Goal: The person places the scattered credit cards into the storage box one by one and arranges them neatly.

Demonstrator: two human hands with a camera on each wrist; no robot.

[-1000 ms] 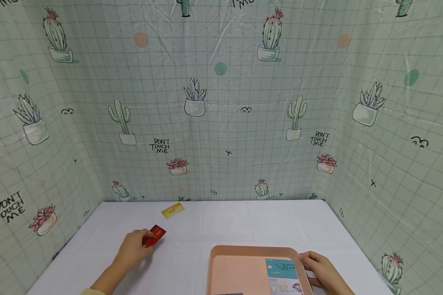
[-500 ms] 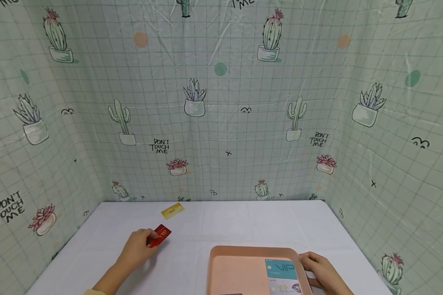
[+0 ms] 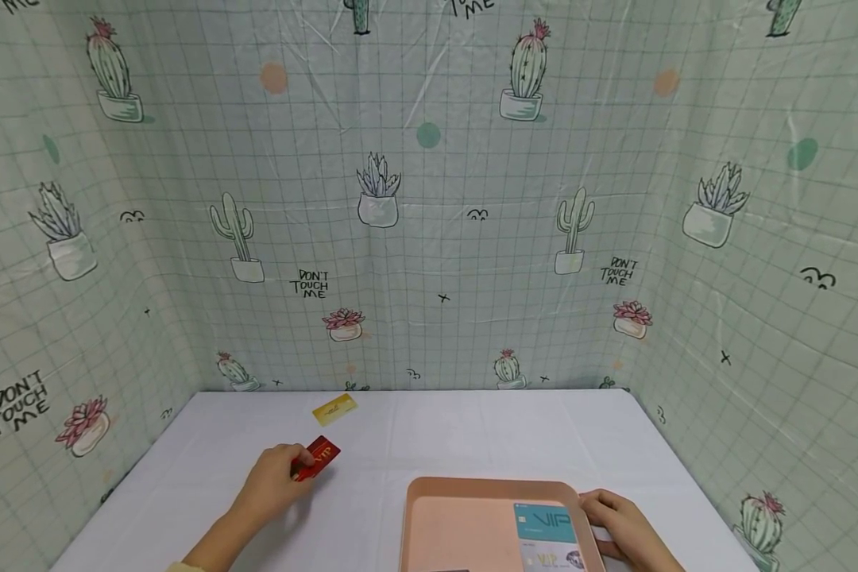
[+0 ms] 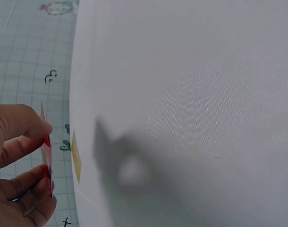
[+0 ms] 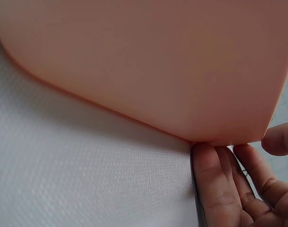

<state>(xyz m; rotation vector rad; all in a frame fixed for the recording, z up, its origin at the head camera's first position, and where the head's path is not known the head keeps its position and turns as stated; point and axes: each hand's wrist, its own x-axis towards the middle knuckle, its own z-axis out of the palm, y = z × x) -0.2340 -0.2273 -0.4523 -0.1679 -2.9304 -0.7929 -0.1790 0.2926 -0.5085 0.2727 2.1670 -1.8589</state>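
Note:
Between the thumb and fingers of my left hand point(image 3: 272, 483) is a red VIP card point(image 3: 325, 454), tilted above the white tabletop. The left wrist view shows this red card point(image 4: 49, 163) nearly edge-on, pinched by thumb and fingertips. My right hand point(image 3: 625, 526) grips the right side of a pink tray point(image 3: 489, 483). In the right wrist view its fingers point(image 5: 211, 165) meet the tray's outer wall point(image 5: 148, 71). Inside the tray lie a teal VIP card point(image 3: 545, 522) and, just below it, a pale VIP card point(image 3: 550, 556). A gold card point(image 3: 334, 409) lies flat beyond my left hand.
At the bottom of the head view, a dark edge point(image 3: 450, 570) of something shows inside the tray, mostly cut off. A cactus-print cloth point(image 3: 429, 262) surrounds the white table point(image 3: 472, 437) at the back and sides.
My left hand has moved a little to the right with the red card. The right hand and the tray have stayed in place.

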